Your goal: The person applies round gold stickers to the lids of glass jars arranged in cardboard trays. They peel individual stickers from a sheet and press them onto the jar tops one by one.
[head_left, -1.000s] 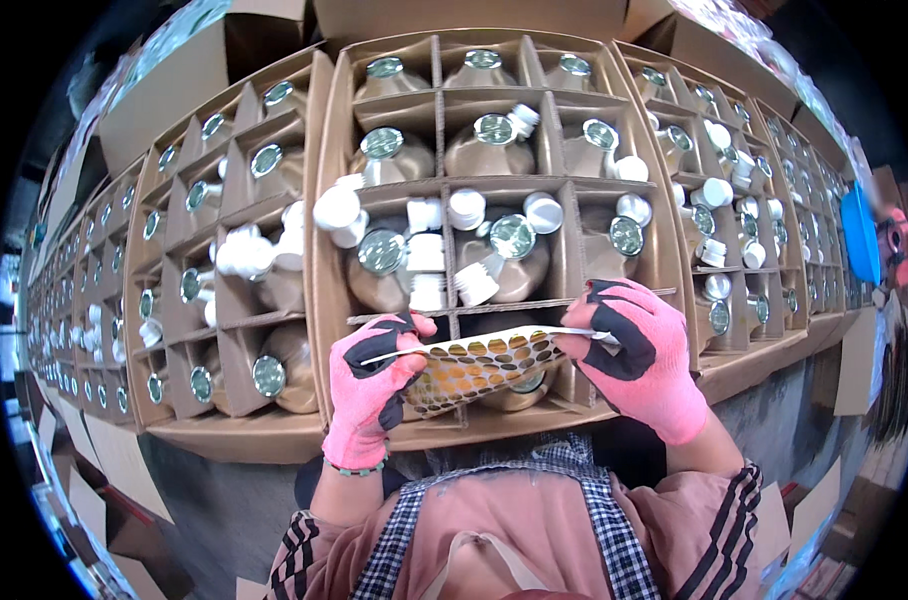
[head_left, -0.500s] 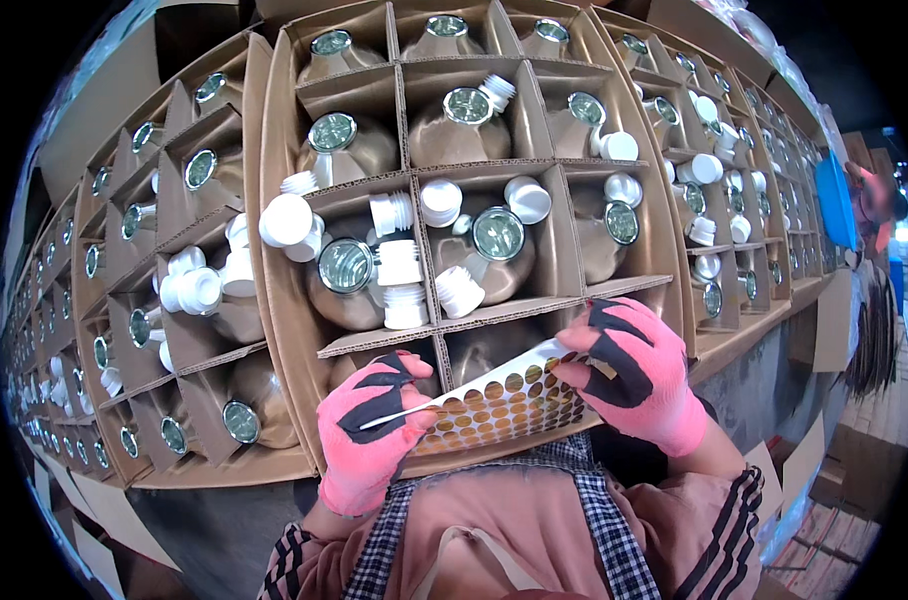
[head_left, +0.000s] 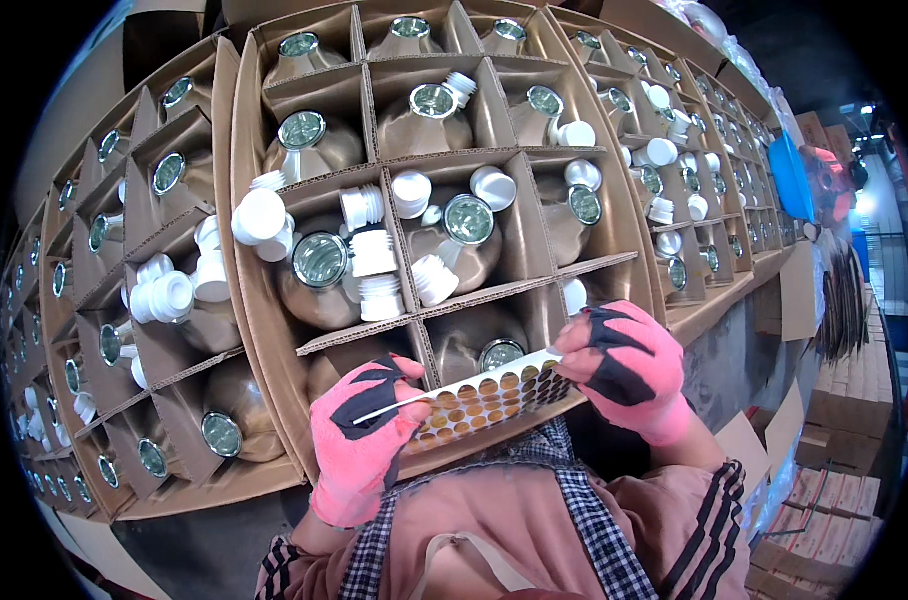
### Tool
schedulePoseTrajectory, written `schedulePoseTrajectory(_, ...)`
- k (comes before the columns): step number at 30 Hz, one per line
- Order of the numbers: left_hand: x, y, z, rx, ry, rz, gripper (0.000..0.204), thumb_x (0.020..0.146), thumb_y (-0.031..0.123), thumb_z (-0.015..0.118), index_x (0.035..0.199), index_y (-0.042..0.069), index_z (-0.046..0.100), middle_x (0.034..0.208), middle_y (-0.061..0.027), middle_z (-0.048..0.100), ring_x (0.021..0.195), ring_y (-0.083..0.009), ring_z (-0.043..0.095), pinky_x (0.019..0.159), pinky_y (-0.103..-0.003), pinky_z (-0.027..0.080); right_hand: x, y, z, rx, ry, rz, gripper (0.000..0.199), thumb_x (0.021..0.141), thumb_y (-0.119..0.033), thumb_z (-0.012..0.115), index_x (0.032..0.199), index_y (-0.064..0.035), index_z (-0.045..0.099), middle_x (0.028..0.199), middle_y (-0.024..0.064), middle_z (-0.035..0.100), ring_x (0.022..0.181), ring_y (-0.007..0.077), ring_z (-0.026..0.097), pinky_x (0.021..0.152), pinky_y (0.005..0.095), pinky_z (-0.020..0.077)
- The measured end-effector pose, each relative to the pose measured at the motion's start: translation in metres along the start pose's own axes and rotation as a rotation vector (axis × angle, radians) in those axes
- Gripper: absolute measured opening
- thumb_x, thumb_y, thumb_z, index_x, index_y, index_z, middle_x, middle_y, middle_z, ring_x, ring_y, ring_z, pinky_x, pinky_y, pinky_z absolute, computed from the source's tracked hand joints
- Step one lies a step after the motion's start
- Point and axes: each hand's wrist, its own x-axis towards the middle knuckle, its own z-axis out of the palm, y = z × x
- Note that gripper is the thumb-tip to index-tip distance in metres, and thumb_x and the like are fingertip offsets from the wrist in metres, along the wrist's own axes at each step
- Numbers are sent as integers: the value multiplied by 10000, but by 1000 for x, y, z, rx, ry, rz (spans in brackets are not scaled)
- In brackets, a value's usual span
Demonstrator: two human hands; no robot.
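Observation:
A white sheet of round gold stickers [head_left: 486, 400] spans the gap between my two hands, over the front edge of a divided cardboard box [head_left: 299, 350]. My left hand [head_left: 362, 430], in a pink glove with dark patches and bare fingertips, is closed on the sheet's left end. With thumb and fingers pinched, my right hand [head_left: 626, 370], gloved alike, holds its upper right corner. Just beyond the sheet, a bronze-tinted glass bottle [head_left: 474, 340] with a silvery mouth sits in a front compartment. White screw caps [head_left: 374, 252] lie around several bottles farther back.
More divided boxes of bottles stand to the left [head_left: 189, 350] and right [head_left: 689, 230], with loose white caps [head_left: 164, 290] among them. A blue panel-like object [head_left: 792, 178] is at the far right, near another person in pink [head_left: 829, 185]. Stacked cartons [head_left: 834, 500] stand at the lower right.
The whole view has shifted, so the boxes appear farther left. Both hands still hold the sheet; it looks less tall now, and the bottle mouth behind it has come into sight.

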Motion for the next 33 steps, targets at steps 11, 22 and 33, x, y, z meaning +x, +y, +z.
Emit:
schedulePoseTrajectory(11,-5,-7,-11,-83,27,-88,154,683,80,696,792,-7,629,884,-71,584,694,-59,500,604,-179,393,18,60,-21,-242,25,349,93,631,-9,622,708,-30,574,1110,109,534,1113,323,411,920,398,336)
schedulePoseTrajectory(22,-15,-9,-20,-62,-20,-84,121,690,70,678,769,-7,626,871,-59,591,693,-61,506,616,-187,405,12,145,21,-681,-488,164,162,633,-150,682,740,-49,615,1304,111,360,1217,359,276,987,445,273)
schedulePoseTrajectory(33,-17,-10,-26,-107,20,-79,148,684,62,684,803,-9,634,866,-55,594,699,-61,517,618,-186,408,15,48,9,-54,402,309,220,703,-30,612,920,-30,575,1033,138,551,984,283,515,864,344,387)
